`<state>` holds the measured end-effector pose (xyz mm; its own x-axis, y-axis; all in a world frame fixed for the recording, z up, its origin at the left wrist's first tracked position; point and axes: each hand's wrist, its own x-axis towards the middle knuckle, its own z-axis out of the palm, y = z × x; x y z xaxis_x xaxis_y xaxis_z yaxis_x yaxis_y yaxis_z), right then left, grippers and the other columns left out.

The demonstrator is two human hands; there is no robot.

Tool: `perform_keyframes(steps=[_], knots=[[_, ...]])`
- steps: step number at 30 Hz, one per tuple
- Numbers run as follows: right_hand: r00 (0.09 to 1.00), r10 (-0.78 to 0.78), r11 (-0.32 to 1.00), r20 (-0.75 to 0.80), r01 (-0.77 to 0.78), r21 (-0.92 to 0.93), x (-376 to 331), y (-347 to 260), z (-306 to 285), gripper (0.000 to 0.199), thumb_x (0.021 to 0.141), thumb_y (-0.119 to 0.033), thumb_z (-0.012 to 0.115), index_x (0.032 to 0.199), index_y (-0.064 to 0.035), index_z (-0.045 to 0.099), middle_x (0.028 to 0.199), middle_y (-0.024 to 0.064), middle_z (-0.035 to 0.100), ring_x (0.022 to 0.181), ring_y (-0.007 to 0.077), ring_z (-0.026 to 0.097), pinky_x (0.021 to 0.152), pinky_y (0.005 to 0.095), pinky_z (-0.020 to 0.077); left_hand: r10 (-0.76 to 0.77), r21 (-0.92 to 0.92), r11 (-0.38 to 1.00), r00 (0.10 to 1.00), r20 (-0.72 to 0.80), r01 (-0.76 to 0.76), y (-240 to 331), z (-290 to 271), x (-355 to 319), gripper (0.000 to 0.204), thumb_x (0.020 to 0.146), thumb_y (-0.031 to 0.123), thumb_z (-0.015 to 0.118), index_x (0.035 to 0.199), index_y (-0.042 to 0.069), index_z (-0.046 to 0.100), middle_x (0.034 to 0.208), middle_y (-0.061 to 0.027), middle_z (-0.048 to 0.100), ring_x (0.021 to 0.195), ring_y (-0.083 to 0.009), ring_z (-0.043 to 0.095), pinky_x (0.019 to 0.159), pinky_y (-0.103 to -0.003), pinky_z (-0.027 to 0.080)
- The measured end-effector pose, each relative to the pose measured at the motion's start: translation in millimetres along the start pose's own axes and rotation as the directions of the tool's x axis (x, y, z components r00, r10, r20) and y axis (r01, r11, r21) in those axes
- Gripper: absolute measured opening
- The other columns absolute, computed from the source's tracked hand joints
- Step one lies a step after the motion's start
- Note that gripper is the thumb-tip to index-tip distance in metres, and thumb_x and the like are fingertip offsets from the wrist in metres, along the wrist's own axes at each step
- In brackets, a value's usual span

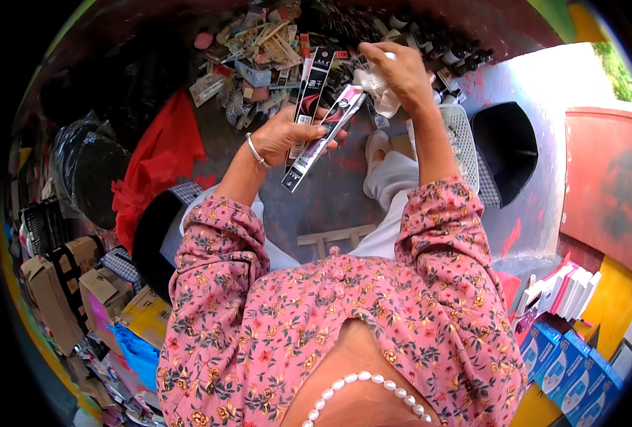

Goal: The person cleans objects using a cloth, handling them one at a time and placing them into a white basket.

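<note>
My left hand (282,135), with a bracelet at its wrist, is closed around a few long, narrow black packages. One flat package (316,153) slants from lower left to upper right across my fingers, with pink and white edging. Another black package (317,75) stands nearly upright behind it. To their right, my right hand (405,77) grips a white crumpled cloth (377,91), which may be tissue. The cloth hangs down close to the upper end of the slanting package. Some of my left fingers are hidden behind the packages.
Ahead lies a heap of small packages (266,46), with dark bottles (452,55) to its right. A white perforated basket (461,139) and a black bin (504,153) stand at right. Red cloth (161,160) and cardboard boxes (51,302) are at left, blue boxes (575,370) at lower right.
</note>
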<state>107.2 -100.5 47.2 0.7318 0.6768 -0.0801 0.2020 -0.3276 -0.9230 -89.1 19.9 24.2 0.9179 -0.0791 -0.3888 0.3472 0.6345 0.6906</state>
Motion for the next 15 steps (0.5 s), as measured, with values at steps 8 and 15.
perform_keyframes(steps=[8, 15], knots=[[0.94, 0.04, 0.993, 0.34, -0.074, 0.087, -9.8, -6.9, 2.3, 0.033, 0.073, -0.031, 0.067, 0.091, -0.0027, 0.065, 0.079, 0.0032, 0.06, 0.069, 0.0094, 0.054, 0.061, 0.0202, 0.0428, -0.094, -0.011, 0.995, 0.993, 0.073, 0.095, -3.0, -2.5, -3.7, 0.044, 0.072, 0.006, 0.067, 0.11, -0.002, 0.046, 0.096, -0.0216, 0.061, 0.079, -0.0228, 0.064, 0.07, -0.029, 0.053], [0.92, 0.084, 0.991, 0.383, -0.117, 0.062, -10.6, -11.1, 2.0, 0.031, 0.074, -0.03, 0.067, 0.088, -0.0029, 0.065, 0.079, 0.0032, 0.061, 0.069, 0.0089, 0.055, 0.061, 0.02, 0.0431, -0.099, 0.011, 0.995, 0.992, 0.076, 0.098, -2.0, 5.4, -5.2, 0.045, 0.072, 0.008, 0.068, 0.11, -0.003, 0.047, 0.095, -0.0217, 0.061, 0.074, -0.02, 0.065, 0.064, -0.026, 0.054]])
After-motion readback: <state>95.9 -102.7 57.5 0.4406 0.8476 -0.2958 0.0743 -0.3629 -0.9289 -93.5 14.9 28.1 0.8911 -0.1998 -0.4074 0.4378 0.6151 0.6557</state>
